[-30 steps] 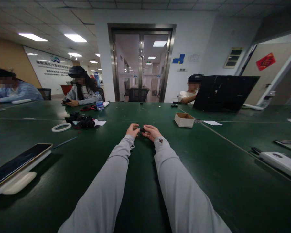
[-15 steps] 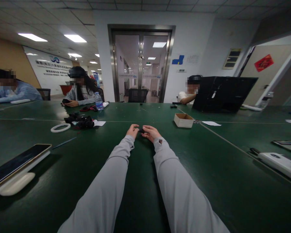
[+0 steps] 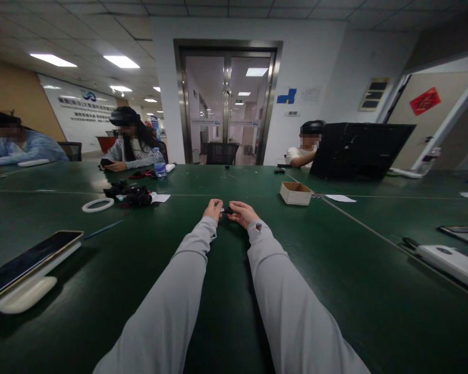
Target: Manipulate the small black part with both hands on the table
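Note:
Both my arms in grey sleeves stretch out over the dark green table point(image 3: 335, 270). My left hand point(image 3: 213, 209) and my right hand point(image 3: 242, 212) meet at the table's middle, fingertips pinched on a small black part point(image 3: 228, 210) held between them. The part is too small to make out in detail. A pile of similar black parts point(image 3: 134, 196) lies to the far left of my hands, next to a white ring point(image 3: 98, 205). A small open cardboard box point(image 3: 295, 192) stands to the right, beyond my right hand.
A phone on a white stand point(image 3: 27, 267) lies at the near left, and a white device point(image 3: 452, 262) at the near right. A black laptop point(image 3: 359, 149), a water bottle point(image 3: 159, 162) and sheets of paper stand farther off. Three people sit along the far edge.
My hands have stayed together on the small black part, with only slight finger shifts. The view has tilted very slightly.

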Motion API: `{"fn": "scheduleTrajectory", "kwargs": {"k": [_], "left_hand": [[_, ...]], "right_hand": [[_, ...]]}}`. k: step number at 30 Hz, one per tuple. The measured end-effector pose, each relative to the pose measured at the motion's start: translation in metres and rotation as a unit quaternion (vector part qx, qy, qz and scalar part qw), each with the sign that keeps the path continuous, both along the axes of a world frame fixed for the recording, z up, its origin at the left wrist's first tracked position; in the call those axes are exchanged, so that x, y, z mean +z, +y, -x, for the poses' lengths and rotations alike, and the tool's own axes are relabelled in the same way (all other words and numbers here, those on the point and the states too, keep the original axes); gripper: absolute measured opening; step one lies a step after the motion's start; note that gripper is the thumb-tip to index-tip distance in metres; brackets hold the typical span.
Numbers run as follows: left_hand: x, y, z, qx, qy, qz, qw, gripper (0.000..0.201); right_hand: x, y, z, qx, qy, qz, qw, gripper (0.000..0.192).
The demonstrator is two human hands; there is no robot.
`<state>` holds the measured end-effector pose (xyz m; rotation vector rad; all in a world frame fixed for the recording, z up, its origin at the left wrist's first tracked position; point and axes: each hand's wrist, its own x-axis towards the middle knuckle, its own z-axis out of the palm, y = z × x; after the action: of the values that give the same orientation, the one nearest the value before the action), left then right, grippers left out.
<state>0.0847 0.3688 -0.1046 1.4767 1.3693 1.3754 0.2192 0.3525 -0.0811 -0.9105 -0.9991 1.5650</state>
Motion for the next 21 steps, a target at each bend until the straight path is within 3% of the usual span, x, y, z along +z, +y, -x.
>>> {"fn": "scheduleTrajectory", "kwargs": {"k": [4,9,13,21], "left_hand": [[0.0013,-0.0017,-0.0004,-0.006,-0.018,0.017,1.000,0.033],[0.0030,-0.0041,-0.0006,-0.010,-0.006,0.025,1.000,0.021],[0.0035,-0.0049,-0.0008,-0.011,-0.015,0.025,1.000,0.029],[0.0021,-0.0053,-0.0013,-0.028,-0.027,0.020,0.999,0.025]], "right_hand": [[-0.0001,-0.0005,-0.0003,0.002,-0.004,0.000,1.000,0.017],[-0.0012,0.0001,-0.0008,0.005,0.006,-0.004,1.000,0.015],[-0.0015,0.0007,-0.0010,0.006,0.002,-0.003,1.000,0.017],[-0.0028,0.0021,-0.0008,0.005,0.000,-0.006,1.000,0.017]]}}
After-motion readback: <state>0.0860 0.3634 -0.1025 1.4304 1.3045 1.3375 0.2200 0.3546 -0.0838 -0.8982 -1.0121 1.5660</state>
